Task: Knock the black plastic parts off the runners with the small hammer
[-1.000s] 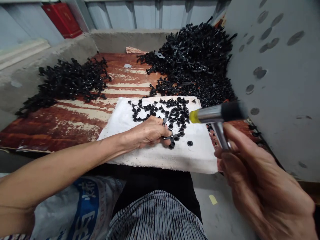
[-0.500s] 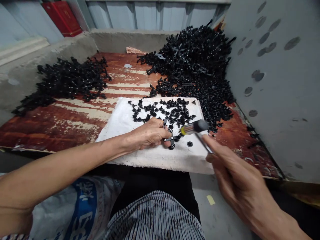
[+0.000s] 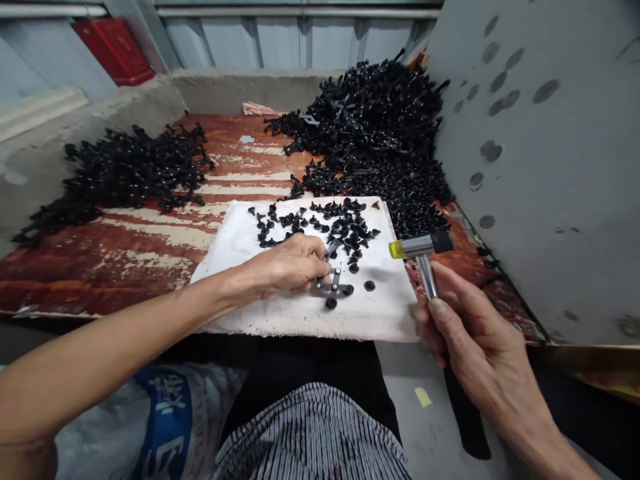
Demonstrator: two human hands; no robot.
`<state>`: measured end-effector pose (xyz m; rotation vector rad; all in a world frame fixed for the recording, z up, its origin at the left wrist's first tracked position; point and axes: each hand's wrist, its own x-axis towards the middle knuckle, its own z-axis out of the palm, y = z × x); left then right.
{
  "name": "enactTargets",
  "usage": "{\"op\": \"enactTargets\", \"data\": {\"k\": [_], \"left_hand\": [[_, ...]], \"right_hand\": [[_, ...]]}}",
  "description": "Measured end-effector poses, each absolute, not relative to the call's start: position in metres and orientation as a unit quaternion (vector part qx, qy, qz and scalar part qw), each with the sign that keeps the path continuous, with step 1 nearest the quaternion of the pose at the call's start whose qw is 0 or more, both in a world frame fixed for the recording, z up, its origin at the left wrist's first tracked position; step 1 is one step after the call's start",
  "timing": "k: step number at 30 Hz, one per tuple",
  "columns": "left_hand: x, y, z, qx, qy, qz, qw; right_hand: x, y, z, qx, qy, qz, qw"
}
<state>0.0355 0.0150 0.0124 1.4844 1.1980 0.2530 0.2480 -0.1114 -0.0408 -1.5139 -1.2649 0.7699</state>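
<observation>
**Hands.** The left hand (image 3: 285, 263) is curled and grasps a cross-shaped black plastic runner (image 3: 333, 288) at its near end, the fingers being pressed down on it; the exact hold is partly hidden by the hand. The right hand (image 3: 473, 340) is clenched around the metal handle of a small hammer (image 3: 427, 273), which is held upright just beyond the near right corner of the cloth pad. The hammer's head is black at one end and yellow-tipped at the other.

**Things.** The runner lies on a white cloth pad (image 3: 300, 317), near its front edge. Loose black plastic pieces (image 3: 320, 227) are scattered across the far half of the pad, and one lone piece (image 3: 369, 285) is set just beside the runner.

**Surroundings.** A large heap of black runners (image 3: 375, 133) is piled at the far right corner of the tabletop (image 3: 115, 280), which is of wood with worn red paint. A smaller heap (image 3: 135, 177) lies along its left side. A grey dented metal panel (image 3: 540, 167) stands at the right edge, and a concrete ledge (image 3: 240, 90) runs along the far edge. A red box (image 3: 114, 50) is seen beyond. A blue-printed woven sack (image 3: 165, 420) and a striped garment (image 3: 310, 433) are seen below the near edge.
</observation>
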Motion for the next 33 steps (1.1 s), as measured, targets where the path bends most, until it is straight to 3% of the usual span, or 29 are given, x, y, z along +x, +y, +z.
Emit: {"op": "enactTargets", "data": {"k": [5,33], "left_hand": [[0.040,-0.001,0.003,0.697,0.418,0.054,0.579],[0.058,0.001,0.002,0.697,0.411,-0.002,0.588]], "right_hand": [[0.251,-0.112,-0.053,-0.624,-0.412,0.420,0.514],[0.253,-0.109,-0.059,-0.603,-0.436,0.425,0.516]]}}
